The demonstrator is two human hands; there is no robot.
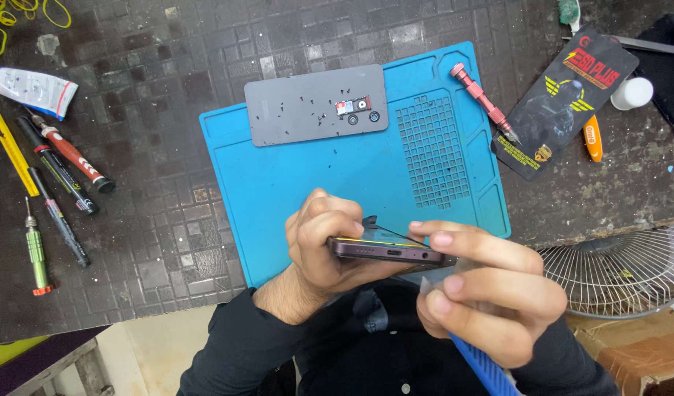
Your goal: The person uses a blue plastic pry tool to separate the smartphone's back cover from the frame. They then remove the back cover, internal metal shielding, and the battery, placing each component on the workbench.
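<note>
My left hand point(324, 246) grips a dark smartphone point(392, 251) edge-on, its bottom edge with the port facing me, over the near edge of a blue work mat point(293, 169). My right hand point(484, 293) steadies the phone's right end with the index finger and holds a thin clear plastic pick point(434, 284) and a blue-handled tool point(484, 367). A thin dark piece lifts from the phone's top at the left fingers.
A grey magnetic pad point(293, 117) with tiny screws and small parts lies on the mat's far side. A red screwdriver point(484, 99), a black packet point(572, 95), a white bottle cap point(632, 93) sit right. Pens, a green screwdriver point(36, 253), a glue tube point(33, 89) lie left. A fan grille point(623, 271) stands lower right.
</note>
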